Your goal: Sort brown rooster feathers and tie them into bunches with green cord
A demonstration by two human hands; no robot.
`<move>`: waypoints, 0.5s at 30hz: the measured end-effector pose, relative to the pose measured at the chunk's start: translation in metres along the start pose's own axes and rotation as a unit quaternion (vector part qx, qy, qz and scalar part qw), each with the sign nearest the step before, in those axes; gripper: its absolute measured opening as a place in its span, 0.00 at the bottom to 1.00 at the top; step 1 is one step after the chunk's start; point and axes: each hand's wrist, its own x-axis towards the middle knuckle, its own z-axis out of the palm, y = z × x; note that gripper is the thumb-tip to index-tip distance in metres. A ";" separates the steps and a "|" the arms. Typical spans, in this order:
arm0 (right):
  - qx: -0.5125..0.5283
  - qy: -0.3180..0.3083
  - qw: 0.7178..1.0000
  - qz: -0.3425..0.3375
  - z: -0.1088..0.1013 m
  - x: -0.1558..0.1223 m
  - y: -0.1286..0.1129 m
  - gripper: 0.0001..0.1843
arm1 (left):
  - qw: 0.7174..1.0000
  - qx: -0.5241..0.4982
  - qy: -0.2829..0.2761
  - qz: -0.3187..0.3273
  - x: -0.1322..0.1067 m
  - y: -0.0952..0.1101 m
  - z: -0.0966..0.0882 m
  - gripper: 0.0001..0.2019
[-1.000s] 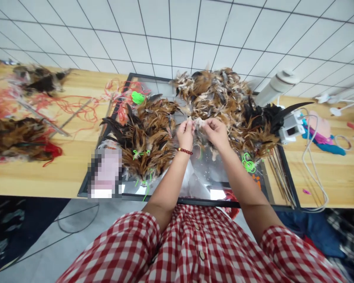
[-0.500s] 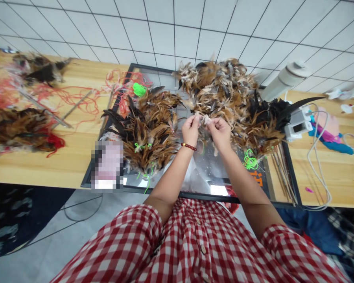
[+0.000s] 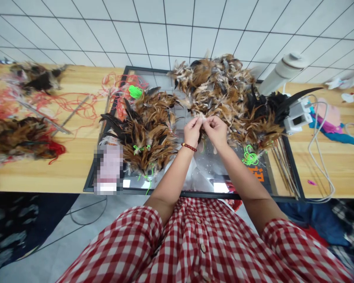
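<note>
Where the big brown feather heap (image 3: 220,88) has its near edge, the left hand (image 3: 192,133) and the right hand (image 3: 216,133), fingers pinched, hold one small whitish fluffy tuft (image 3: 203,117) between them, equally near; its long axis is unclear.

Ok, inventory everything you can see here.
Feathers: many, brown, black, centre and left
Framed panel: one, black, centre
Cords: several, green or red, centre and left
Sticks: several, brownish, left and right
Pixelated object: one, pinkish, front left
Bottle: one, white, back right
Device: one, white, right
Cable: at least one, white, right
Unclear bundle: one, multicoloured, right
Table: one, pale, underneath
Wall: one, white, back
Shirt: one, red-white, front
Left hand: one, bare, centre, pinching whitish fluff
Right hand: one, bare, centre, same fluff
</note>
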 end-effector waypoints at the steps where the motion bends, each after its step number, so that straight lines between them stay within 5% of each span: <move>1: -0.014 0.003 1.000 -0.011 0.000 -0.001 0.000 0.15 | 1.000 0.002 -0.002 -0.001 0.000 0.000 0.000 0.01; 4: -0.076 -0.019 0.996 -0.051 -0.006 -0.001 -0.005 0.14 | 1.000 -0.013 -0.016 0.001 0.002 0.001 -0.001 0.03; 8: -0.135 -0.137 0.980 -0.042 -0.023 0.008 -0.018 0.15 | 0.999 -0.031 -0.026 -0.004 0.005 0.005 -0.003 0.10; 12: -0.007 -0.102 0.995 -0.001 -0.036 0.019 -0.030 0.24 | 0.997 0.031 -0.067 -0.008 -0.001 0.012 0.001 0.14; 15: 0.081 -0.169 0.982 0.021 -0.040 0.021 -0.036 0.34 | 0.988 0.073 -0.129 -0.035 -0.009 0.018 0.004 0.18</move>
